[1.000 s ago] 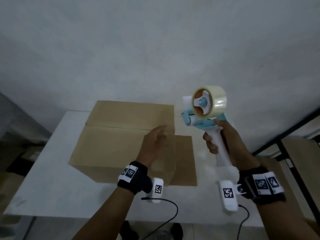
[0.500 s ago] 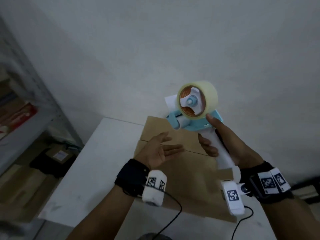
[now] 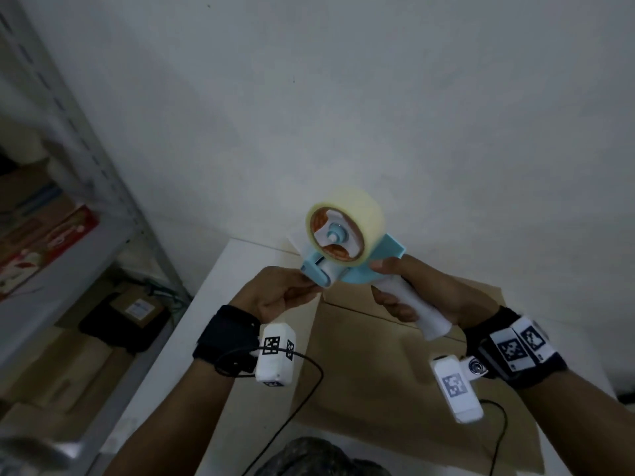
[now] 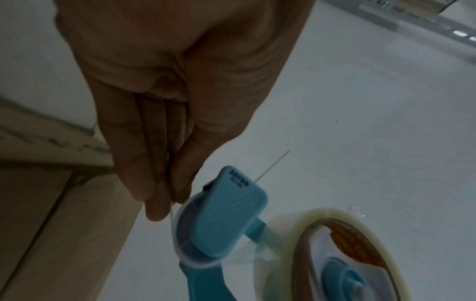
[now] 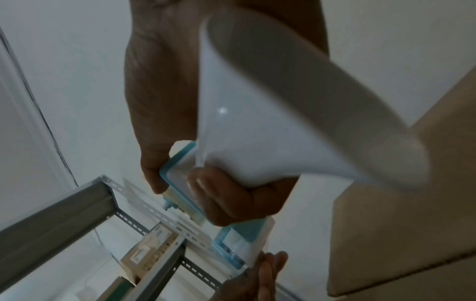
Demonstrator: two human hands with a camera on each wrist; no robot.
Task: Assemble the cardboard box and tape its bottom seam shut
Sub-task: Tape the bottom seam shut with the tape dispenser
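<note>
I am holding the tape gun point(image 3: 347, 259) up in front of me, above the box point(image 3: 388, 359), which is lying on the white table point(image 3: 213, 300) below my hands. My right hand point(image 3: 422, 293) is wrapping around the gun's white handle point(image 3: 417, 309), fingers curling under it and thumb pressing against the blue frame just beneath the roll point(image 3: 343, 235). In the right wrist view my fingers point(image 5: 231, 195) are closing round the handle point(image 5: 257, 122) where it meets the blue body, and the box point(image 5: 407, 203) is showing as a brown wall at the right.

My left hand point(image 3: 275, 297) is reaching to the front end of the gun, at the roller. In the left wrist view my fingers point(image 4: 144, 163) are lying pressed together with the thumb against them, pinching the clear tape end point(image 4: 172, 213) right beside the blue roller guard point(image 4: 226, 209). The roll point(image 4: 335, 254) is sitting just past that.

A grey metal shelf point(image 3: 68, 139) is standing to my left, holding cardboard cartons, well apart from the box.
</note>
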